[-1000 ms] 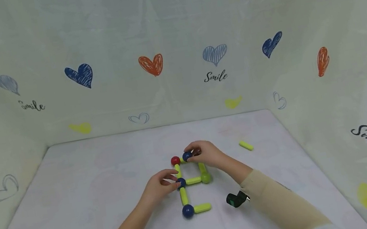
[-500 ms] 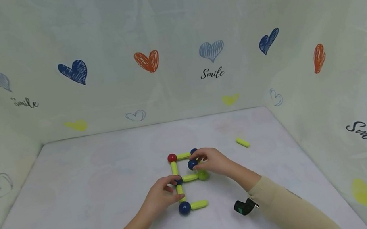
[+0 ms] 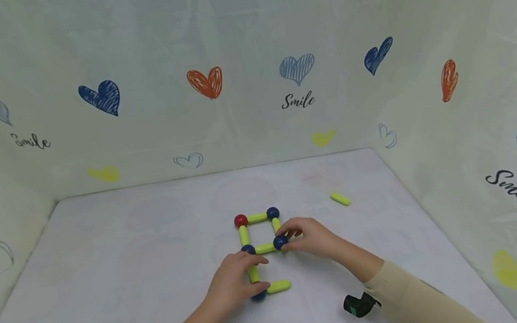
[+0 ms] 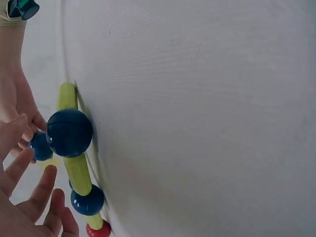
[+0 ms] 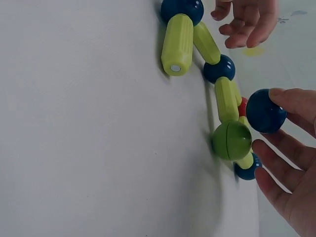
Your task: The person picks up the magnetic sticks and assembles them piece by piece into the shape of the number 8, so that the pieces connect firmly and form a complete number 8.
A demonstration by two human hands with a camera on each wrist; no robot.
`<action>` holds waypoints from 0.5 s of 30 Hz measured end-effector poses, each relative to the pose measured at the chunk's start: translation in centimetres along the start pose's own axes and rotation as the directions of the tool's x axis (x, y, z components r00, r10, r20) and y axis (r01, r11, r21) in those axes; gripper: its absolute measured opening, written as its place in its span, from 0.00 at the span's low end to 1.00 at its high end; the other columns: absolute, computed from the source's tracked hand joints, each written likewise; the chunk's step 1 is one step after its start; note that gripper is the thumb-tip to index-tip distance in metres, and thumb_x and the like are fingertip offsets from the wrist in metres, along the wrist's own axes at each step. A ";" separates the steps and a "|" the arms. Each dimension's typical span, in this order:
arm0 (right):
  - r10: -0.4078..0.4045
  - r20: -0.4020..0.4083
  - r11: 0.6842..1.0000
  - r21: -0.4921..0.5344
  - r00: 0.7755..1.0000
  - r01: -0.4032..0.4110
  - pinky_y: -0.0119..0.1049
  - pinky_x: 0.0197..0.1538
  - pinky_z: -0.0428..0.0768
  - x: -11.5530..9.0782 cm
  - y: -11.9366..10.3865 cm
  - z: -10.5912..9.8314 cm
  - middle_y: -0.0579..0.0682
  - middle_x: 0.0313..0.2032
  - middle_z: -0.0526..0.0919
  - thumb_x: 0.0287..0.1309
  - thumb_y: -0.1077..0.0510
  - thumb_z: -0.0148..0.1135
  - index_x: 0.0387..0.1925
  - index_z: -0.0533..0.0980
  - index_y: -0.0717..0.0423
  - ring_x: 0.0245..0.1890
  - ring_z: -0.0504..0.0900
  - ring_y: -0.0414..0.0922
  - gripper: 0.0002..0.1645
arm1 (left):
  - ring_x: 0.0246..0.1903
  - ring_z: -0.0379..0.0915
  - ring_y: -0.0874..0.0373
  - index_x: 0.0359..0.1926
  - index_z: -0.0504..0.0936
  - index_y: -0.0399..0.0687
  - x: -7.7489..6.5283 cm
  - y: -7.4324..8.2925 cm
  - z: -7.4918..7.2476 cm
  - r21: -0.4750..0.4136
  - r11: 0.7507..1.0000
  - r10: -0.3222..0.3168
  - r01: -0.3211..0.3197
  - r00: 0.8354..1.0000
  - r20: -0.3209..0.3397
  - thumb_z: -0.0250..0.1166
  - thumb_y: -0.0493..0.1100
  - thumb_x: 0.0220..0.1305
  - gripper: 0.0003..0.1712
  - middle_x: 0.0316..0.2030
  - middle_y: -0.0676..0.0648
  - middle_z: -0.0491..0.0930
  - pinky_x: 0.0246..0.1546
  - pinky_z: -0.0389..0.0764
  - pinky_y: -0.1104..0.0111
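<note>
Green magnetic rods and balls form a square with a lower branch on the table. My right hand (image 3: 313, 238) pinches a blue ball (image 5: 265, 111) between thumb and fingertips, just above the green ball (image 5: 231, 140) at the square's near right corner. From the head view this held ball hides the green one. My left hand (image 3: 230, 282) hovers with spread fingers over the left rod (image 4: 78, 174) and the lower blue ball (image 4: 69, 133); contact is unclear. A red ball (image 3: 240, 220) and a blue ball (image 3: 273, 213) mark the far corners.
A loose green rod (image 3: 340, 199) lies on the white table (image 3: 149, 250) at the back right. From the lower blue ball a rod (image 5: 177, 47) points right with its end free. A heart-printed sheet (image 3: 238, 44) encloses the back and sides.
My right hand has carried the blue ball from the far side of the square toward the near right corner. My left hand has shifted nearer along the left rod, its fingers spreading.
</note>
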State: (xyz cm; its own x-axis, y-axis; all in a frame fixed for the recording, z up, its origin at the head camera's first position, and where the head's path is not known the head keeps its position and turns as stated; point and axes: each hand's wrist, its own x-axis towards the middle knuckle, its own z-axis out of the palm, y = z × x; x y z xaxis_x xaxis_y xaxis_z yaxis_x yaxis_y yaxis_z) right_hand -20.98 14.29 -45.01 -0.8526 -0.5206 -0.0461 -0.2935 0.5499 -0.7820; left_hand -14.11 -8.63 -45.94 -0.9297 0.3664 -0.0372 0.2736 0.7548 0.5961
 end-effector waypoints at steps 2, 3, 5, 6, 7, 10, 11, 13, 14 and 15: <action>-0.004 0.007 1.000 -0.002 1.000 0.004 0.44 0.51 0.76 -0.3 0.2 0.0 0.44 0.44 0.82 0.56 0.60 0.70 0.47 0.81 0.52 0.45 0.79 0.43 0.15 | 0.38 0.64 0.58 0.45 0.86 0.57 0.1 0.1 0.2 0.050 0.998 0.027 -0.027 1.000 -0.002 0.78 0.53 0.48 0.21 0.40 0.55 0.80 0.36 0.70 0.65; -0.003 0.012 1.000 -0.002 1.000 0.003 0.44 0.51 0.77 -0.4 0.3 0.1 0.44 0.44 0.82 0.56 0.61 0.70 0.47 0.81 0.53 0.45 0.79 0.43 0.15 | 0.37 0.63 0.58 0.44 0.86 0.57 0.2 0.2 0.3 0.072 0.997 0.043 -0.043 0.999 -0.002 0.78 0.53 0.48 0.21 0.39 0.55 0.80 0.34 0.69 0.66; 0.001 0.023 1.000 -0.002 1.000 -0.001 0.43 0.51 0.77 -0.8 0.4 0.1 0.44 0.44 0.82 0.56 0.61 0.69 0.47 0.81 0.53 0.45 0.79 0.44 0.15 | 0.36 0.63 0.59 0.44 0.86 0.59 0.3 0.3 0.5 0.119 0.991 0.069 -0.068 0.998 0.003 0.77 0.55 0.48 0.21 0.40 0.56 0.81 0.33 0.68 0.67; 0.005 0.028 1.000 -0.001 1.000 -0.005 0.43 0.51 0.77 -0.9 0.5 0.1 0.43 0.44 0.82 0.57 0.61 0.69 0.47 0.81 0.53 0.45 0.79 0.43 0.15 | 0.36 0.63 0.59 0.43 0.86 0.59 0.3 0.4 0.5 0.141 0.987 0.081 -0.081 0.997 0.005 0.77 0.56 0.48 0.21 0.40 0.56 0.81 0.33 0.67 0.67; 0.008 0.031 1.000 0.001 0.999 -0.009 0.43 0.50 0.77 -1.1 0.5 0.2 0.43 0.44 0.82 0.56 0.61 0.69 0.47 0.81 0.53 0.45 0.79 0.44 0.15 | 0.36 0.63 0.59 0.43 0.86 0.59 0.3 0.5 0.6 0.167 0.982 0.092 -0.092 0.996 0.009 0.77 0.56 0.47 0.21 0.40 0.57 0.82 0.34 0.67 0.66; 0.016 0.038 1.000 0.001 0.999 -0.016 0.41 0.50 0.77 -1.6 0.7 0.3 0.43 0.43 0.82 0.56 0.61 0.70 0.47 0.81 0.53 0.44 0.78 0.43 0.16 | 0.39 0.64 0.59 0.44 0.87 0.61 0.4 0.7 0.9 0.234 0.965 0.115 -0.116 0.993 0.022 0.77 0.58 0.47 0.21 0.41 0.57 0.81 0.37 0.68 0.63; 0.017 0.040 1.000 0.001 0.999 -0.017 0.41 0.49 0.77 -1.8 0.8 0.3 0.43 0.43 0.82 0.56 0.61 0.70 0.47 0.81 0.53 0.44 0.78 0.43 0.16 | 0.39 0.64 0.58 0.44 0.87 0.62 0.4 0.8 1.0 0.249 0.961 0.120 -0.122 0.993 0.024 0.78 0.58 0.46 0.22 0.41 0.56 0.81 0.37 0.69 0.61; 0.019 0.043 1.000 0.006 0.999 -0.019 0.41 0.49 0.77 -2.1 0.9 0.4 0.43 0.44 0.82 0.55 0.61 0.70 0.47 0.81 0.53 0.44 0.78 0.44 0.16 | 0.40 0.65 0.58 0.43 0.87 0.62 0.4 0.9 1.1 0.270 0.954 0.131 -0.133 0.991 0.027 0.78 0.58 0.46 0.22 0.40 0.56 0.81 0.38 0.69 0.60; 0.020 0.044 1.000 0.006 0.999 -0.020 0.41 0.48 0.77 -2.3 1.0 0.5 0.44 0.44 0.82 0.55 0.61 0.70 0.47 0.81 0.54 0.43 0.78 0.44 0.16 | 0.39 0.64 0.58 0.43 0.87 0.62 0.4 1.0 1.1 0.277 0.950 0.139 -0.141 0.990 0.027 0.78 0.58 0.46 0.22 0.40 0.56 0.81 0.38 0.69 0.60; 0.026 0.046 1.000 0.008 0.999 -0.026 0.40 0.48 0.77 -2.4 1.1 0.5 0.43 0.44 0.82 0.55 0.61 0.70 0.47 0.81 0.54 0.43 0.78 0.44 0.16 | 0.38 0.64 0.58 0.43 0.87 0.62 0.4 1.0 1.2 0.285 0.947 0.149 -0.151 0.988 0.027 0.78 0.58 0.45 0.22 0.39 0.57 0.81 0.37 0.69 0.60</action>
State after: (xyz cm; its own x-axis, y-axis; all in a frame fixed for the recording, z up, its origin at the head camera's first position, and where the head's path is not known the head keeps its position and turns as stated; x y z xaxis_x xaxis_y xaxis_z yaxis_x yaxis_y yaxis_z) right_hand -19.00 15.78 -46.05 -0.8392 -0.5355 -0.0948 -0.2675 0.5583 -0.7853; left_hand -13.91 -7.08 -46.31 -0.8714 0.4896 0.0300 0.4694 0.8145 0.3410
